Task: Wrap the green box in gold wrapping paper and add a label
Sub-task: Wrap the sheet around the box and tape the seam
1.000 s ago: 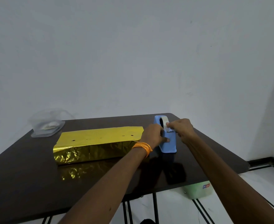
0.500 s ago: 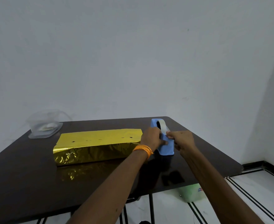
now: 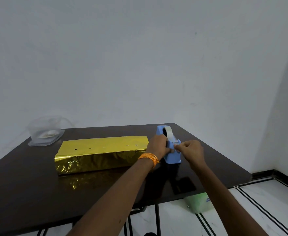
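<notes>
Left hand grip: the left hand (image 3: 157, 145) holds the side of the blue tape holder (image 3: 173, 156), with its fingers curled round it, a little right of the middle of the frame.
Right hand grip: the right hand (image 3: 191, 151) pinches the end of the clear tape (image 3: 174, 145) at the front top of the holder, with finger and thumb tight together (the bit of tape is too small to see well).
Tape roll: the tape roll (image 3: 168, 134) stands upright in the back of the holder.
Tape holder: it stands on the bench, just right of the gold box.
Wrist: an orange band (image 3: 148, 157) goes round the left wrist.
Gold box: the gold box (image 3: 100, 150) lies flat and long on the bench, in the middle of the frame, left of both hands. Shiny gold paper covers every side I can see. A row of little dark marks runs along its top. The left hand hides its right end, so I cannot tell if they touch.
Bench: the bench (image 3: 20, 193) is dark brown and shows a gold shine in front of the box.
Clear tub: a clear tub (image 3: 44, 133) sits at the back left corner of the bench, apart from the box.
Floor: the white floor (image 3: 267, 201) with black lines is at the lower right. A pale green thing (image 3: 199, 202) sits on it under the bench edge.
Wall: a plain pale wall (image 3: 140, 57) fills the top half.
</notes>
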Demonstrator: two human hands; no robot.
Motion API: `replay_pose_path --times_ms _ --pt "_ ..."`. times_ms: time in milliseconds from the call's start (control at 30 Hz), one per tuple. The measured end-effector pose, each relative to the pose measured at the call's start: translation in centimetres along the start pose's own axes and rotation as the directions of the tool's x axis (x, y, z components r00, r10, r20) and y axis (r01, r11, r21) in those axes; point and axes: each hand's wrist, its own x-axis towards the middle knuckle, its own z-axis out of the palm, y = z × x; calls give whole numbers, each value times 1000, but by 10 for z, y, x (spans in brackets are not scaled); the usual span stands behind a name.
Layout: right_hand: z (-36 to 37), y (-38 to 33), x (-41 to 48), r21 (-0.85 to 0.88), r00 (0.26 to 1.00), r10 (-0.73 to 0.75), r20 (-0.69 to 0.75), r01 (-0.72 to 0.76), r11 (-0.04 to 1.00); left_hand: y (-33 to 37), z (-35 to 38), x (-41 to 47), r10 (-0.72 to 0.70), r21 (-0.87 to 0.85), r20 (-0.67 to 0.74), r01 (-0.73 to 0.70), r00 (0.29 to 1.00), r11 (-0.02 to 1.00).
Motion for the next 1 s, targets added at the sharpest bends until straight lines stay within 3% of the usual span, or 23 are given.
replay_pose_path --times_ms 167,267,367,467,633,833,1000 --pt "-13 26 -11 -225 1000 -2 18 6 974 9 -2 -8 17 79 22 -19 1000 997" --pt "-26 25 -25 -84 994 -106 -11 104 991 15 -8 -11 33 131 27 -36 999 991" --pt "-28 -7 -21 33 973 -208 100 205 978 13 -21 -18 79 187 -12 -76 997 979" --pt "-6 -37 -16 100 951 -262 164 248 964 -1 -54 -30 111 170 -139 -86 984 982" --pt "50 -76 -21 193 909 -349 229 309 931 -60 -128 -57 -27 38 -305 41 952 998" --pt "100 -115 -24 234 766 -433 476 364 901 -128 -178 -85 -207 -52 -280 201 937 978" --pt "116 -139 -19 129 667 -378 642 393 911 -150 -173 -101 -241 -26 -151 240 959 970"
